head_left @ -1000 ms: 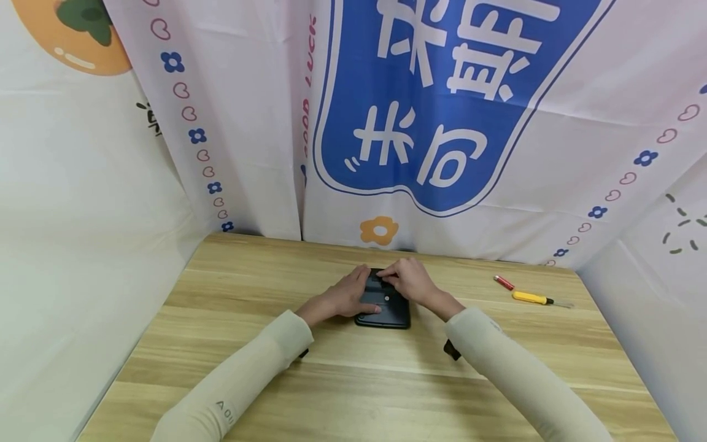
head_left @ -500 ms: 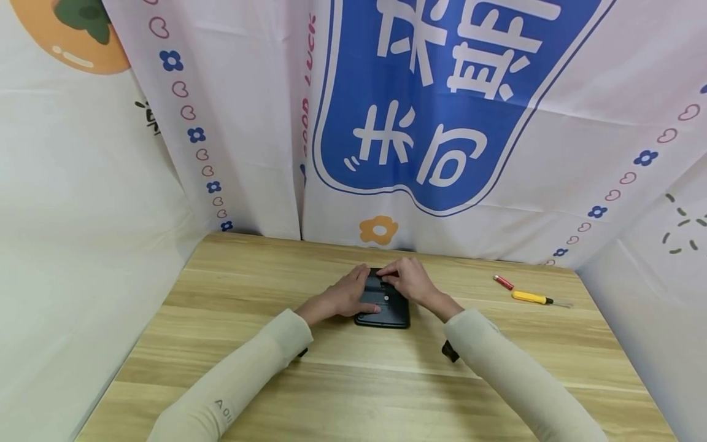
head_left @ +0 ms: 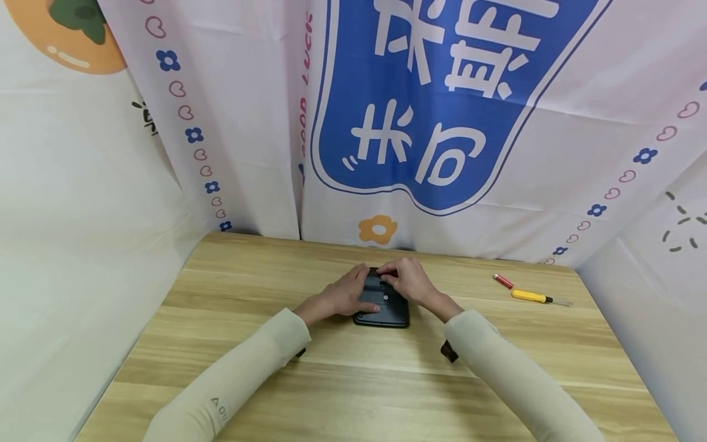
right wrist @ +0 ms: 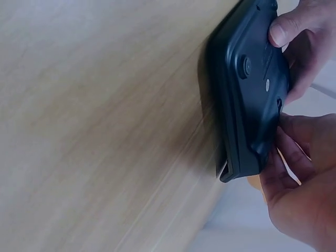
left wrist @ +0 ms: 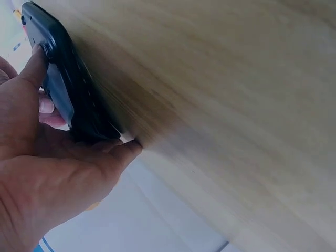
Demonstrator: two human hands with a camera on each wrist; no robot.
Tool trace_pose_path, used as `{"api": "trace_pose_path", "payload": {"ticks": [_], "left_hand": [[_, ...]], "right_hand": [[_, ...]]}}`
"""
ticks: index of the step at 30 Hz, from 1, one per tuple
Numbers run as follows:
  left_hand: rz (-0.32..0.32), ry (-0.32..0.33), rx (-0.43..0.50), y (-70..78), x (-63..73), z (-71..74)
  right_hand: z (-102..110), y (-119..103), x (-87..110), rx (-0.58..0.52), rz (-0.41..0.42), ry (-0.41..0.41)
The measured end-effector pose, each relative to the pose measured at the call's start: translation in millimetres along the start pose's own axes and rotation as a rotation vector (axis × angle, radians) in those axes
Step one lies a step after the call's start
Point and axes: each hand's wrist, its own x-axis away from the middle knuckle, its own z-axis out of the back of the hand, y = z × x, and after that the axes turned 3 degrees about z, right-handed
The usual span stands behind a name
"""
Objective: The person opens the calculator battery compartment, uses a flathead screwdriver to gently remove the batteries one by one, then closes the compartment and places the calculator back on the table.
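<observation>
A black device like a desk calculator [head_left: 389, 316] lies face down on the wooden table, its back up. A round rubber foot [right wrist: 245, 66] and a small white sticker [right wrist: 267, 85] show on that back. My left hand [head_left: 345, 294] holds the calculator from the left, thumb on its back and fingers along its far left side. At the far end, my right hand [head_left: 411, 281] grips with bent thumb and fingers beside a small dark slot [right wrist: 279, 105]. The right hand's palm hides part of that end.
On the right of the table [head_left: 353, 393] lie a red battery [head_left: 503, 281] and a yellow-handled screwdriver [head_left: 529, 296], its shaft pointing right. A printed curtain [head_left: 265, 153] hangs right behind the table's back edge, with white cloth on both sides.
The dark gap by my right fingertips looks smaller than a second ago, and those fingers have shifted slightly. My left hand keeps its place on the calculator.
</observation>
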Motion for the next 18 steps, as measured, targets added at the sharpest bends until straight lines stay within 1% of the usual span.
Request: {"api": "trace_pose_path", "payload": {"ticks": [4, 9, 18], "left_hand": [[-0.001, 0.022, 0.007, 0.3, 0.3, -0.5], [-0.002, 0.039, -0.009, 1.0, -0.9, -2.1], [-0.059, 0.092, -0.051, 1.5, 0.4, -3.3]], "right_hand": [[2, 2, 0.2, 0.002, -0.016, -0.02], [4, 6, 1.5, 0.017, -0.041, -0.036], [6, 15, 2.8, 0.056, -0.113, -0.058]]}}
